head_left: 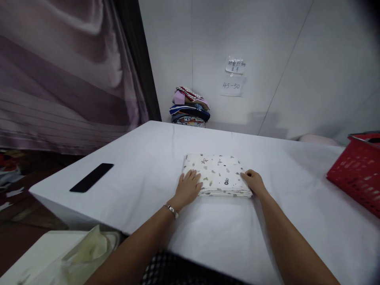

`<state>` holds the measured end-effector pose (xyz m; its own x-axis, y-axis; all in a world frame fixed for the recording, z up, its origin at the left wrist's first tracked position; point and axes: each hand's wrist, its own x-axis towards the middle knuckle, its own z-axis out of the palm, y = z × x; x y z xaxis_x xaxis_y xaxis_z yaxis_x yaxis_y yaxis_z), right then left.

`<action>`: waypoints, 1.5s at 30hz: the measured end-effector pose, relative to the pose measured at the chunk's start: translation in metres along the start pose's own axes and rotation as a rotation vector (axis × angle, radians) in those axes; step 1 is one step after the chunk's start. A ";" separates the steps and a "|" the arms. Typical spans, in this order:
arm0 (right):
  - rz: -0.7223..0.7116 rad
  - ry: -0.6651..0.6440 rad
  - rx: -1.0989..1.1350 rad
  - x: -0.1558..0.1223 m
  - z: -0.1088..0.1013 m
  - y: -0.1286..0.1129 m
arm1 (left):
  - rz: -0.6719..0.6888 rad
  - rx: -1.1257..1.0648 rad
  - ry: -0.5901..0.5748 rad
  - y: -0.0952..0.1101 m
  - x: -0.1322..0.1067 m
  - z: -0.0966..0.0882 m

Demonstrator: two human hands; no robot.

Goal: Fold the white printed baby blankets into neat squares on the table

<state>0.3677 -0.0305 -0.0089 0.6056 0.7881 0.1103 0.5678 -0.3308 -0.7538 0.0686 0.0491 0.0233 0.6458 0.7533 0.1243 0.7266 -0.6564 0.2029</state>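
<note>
A white cloth with small scattered prints (218,170) lies folded into a thick rectangle on the white-covered table (142,158). Its layered edge faces me. My left hand (188,187), with a silver band at the wrist, rests on the cloth's near left corner, fingers stretched out and slightly spread. At the right edge, my right hand (254,183) has its fingers curled and pinched on the cloth's side. The tips of that hand's fingers are partly hidden.
A black flat strip (92,177) lies on the table's left. A red basket (359,170) stands at the right edge. Folded fabrics (190,109) are stacked behind the table, below paper signs (232,86) on the wall. A purple curtain (65,79) hangs at left.
</note>
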 end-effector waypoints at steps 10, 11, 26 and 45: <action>0.000 -0.029 0.052 -0.002 -0.001 -0.001 | 0.423 -0.016 -0.016 0.065 0.015 0.023; 0.000 -0.031 0.063 -0.003 -0.001 -0.002 | 0.447 -0.001 -0.006 0.069 0.012 0.029; 0.000 -0.009 -0.263 0.042 0.008 -0.017 | 0.474 0.038 0.058 0.067 0.006 0.031; -0.322 -0.232 -0.594 -0.040 0.028 -0.032 | 0.507 -0.021 0.069 0.062 0.003 0.034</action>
<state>0.3098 -0.0374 -0.0076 0.2597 0.9626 0.0777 0.9464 -0.2376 -0.2190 0.1233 0.0089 0.0032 0.8983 0.3416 0.2763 0.3205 -0.9397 0.1196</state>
